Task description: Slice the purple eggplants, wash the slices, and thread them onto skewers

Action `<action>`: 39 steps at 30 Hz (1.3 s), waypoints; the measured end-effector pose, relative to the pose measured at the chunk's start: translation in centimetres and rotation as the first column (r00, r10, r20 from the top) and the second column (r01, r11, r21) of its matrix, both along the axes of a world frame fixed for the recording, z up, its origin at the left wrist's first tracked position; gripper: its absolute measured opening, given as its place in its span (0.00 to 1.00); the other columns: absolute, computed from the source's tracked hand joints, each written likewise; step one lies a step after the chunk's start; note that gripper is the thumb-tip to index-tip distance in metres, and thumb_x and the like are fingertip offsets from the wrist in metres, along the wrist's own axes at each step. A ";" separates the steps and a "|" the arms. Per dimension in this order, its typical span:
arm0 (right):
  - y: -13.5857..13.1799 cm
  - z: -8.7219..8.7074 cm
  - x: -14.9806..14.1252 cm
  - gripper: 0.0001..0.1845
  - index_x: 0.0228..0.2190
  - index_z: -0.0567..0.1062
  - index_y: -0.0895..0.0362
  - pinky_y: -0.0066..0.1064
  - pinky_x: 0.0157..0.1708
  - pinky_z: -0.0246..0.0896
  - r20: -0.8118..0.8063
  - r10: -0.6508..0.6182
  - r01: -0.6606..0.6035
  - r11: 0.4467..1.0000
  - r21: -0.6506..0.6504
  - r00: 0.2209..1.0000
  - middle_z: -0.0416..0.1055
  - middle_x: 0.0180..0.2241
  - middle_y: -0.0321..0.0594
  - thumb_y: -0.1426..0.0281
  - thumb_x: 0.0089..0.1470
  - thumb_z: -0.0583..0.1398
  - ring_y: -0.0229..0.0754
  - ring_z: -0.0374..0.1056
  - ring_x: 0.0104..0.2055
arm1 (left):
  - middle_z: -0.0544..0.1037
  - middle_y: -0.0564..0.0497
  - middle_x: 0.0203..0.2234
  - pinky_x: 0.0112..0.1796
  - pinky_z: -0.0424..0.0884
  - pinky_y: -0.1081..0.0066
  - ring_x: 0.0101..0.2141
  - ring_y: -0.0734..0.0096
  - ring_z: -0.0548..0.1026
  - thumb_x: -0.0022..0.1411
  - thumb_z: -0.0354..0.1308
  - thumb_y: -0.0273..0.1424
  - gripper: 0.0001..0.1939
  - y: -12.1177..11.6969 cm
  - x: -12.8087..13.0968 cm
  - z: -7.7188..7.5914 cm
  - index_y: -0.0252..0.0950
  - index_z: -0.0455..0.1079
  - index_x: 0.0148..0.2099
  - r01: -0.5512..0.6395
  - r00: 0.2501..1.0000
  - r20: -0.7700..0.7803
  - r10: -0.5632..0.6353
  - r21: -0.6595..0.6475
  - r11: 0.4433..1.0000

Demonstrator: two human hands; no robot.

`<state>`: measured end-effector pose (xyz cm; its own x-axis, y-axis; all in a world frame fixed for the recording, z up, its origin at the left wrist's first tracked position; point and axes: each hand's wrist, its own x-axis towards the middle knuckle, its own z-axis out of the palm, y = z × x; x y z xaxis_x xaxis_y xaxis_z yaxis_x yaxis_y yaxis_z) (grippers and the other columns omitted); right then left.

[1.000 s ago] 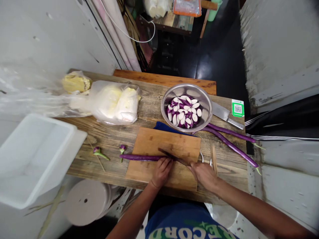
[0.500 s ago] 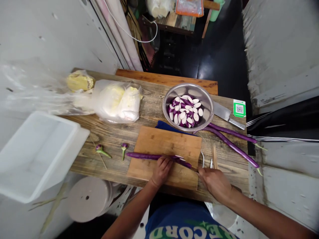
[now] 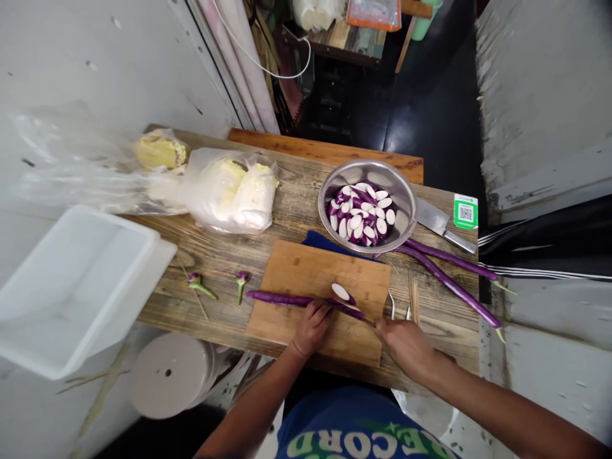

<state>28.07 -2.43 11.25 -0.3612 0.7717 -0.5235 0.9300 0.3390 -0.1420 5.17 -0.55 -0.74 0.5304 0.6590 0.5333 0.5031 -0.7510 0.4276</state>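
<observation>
A long thin purple eggplant [image 3: 282, 298] lies across a wooden cutting board [image 3: 306, 274]. My left hand [image 3: 312, 326] presses down on it with curled fingers, near its right end. My right hand [image 3: 404, 344] is closed round a knife handle; the thin knife blade [image 3: 356, 312] reaches left to the eggplant's cut end. A fresh white oval slice [image 3: 341, 292] lies on the board just beyond the blade. A steel bowl [image 3: 401, 194] behind the board holds several white and purple slices.
Two whole long eggplants [image 3: 449, 277] lie right of the bowl, beside a cleaver [image 3: 437, 222] and a green QR tag [image 3: 465, 211]. Two cut stems [image 3: 201, 285] lie left of the board. Bagged cabbage [image 3: 234, 194] and a white plastic tub [image 3: 71, 287] are at the left. Skewers [image 3: 414, 298] lie by the board.
The knife has gone through the eggplant's right end and drawn back right; a white slice now lies loose on the board. My left hand has kept its hold.
</observation>
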 end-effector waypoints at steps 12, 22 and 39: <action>0.1 -0.9 0.4 0.14 0.31 0.69 0.58 0.28 0.21 0.49 -0.007 -0.106 0.106 0.993 0.058 0.994 0.75 0.24 0.40 0.68 0.62 0.47 0.41 0.72 0.26 | 0.72 0.41 0.45 0.48 0.67 0.58 0.51 0.61 0.66 0.65 0.41 0.23 0.20 -0.6 -1.9 -0.1 0.32 0.61 0.57 -0.034 0.999 -0.035 0.033 -0.032 0.999; -1.9 1.5 0.6 0.07 0.35 0.70 0.60 0.29 0.23 0.51 -0.034 0.016 -0.014 0.999 0.045 0.999 0.73 0.24 0.40 0.77 0.54 0.53 0.42 0.71 0.27 | 0.75 0.45 0.39 0.46 0.69 0.55 0.48 0.61 0.68 0.65 0.43 0.25 0.15 -1.1 -1.9 -1.7 0.34 0.69 0.47 -0.072 0.997 -0.015 0.072 0.010 0.997; 1.3 -1.6 -3.4 0.16 0.36 0.71 0.60 0.28 0.24 0.55 -0.026 -0.113 0.112 0.993 -0.022 0.993 0.76 0.29 0.45 0.66 0.62 0.47 0.45 0.73 0.31 | 0.73 0.42 0.47 0.51 0.64 0.59 0.53 0.61 0.63 0.67 0.39 0.29 0.20 -0.8 -3.9 -0.7 0.32 0.63 0.56 -0.143 0.989 -0.052 0.140 -0.048 0.989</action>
<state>24.66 -1.17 9.70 -0.2869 0.7974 -0.5310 0.9578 0.2289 -0.1737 1.25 -1.36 -1.39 0.4541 0.7549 0.4732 0.6235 -0.6487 0.4364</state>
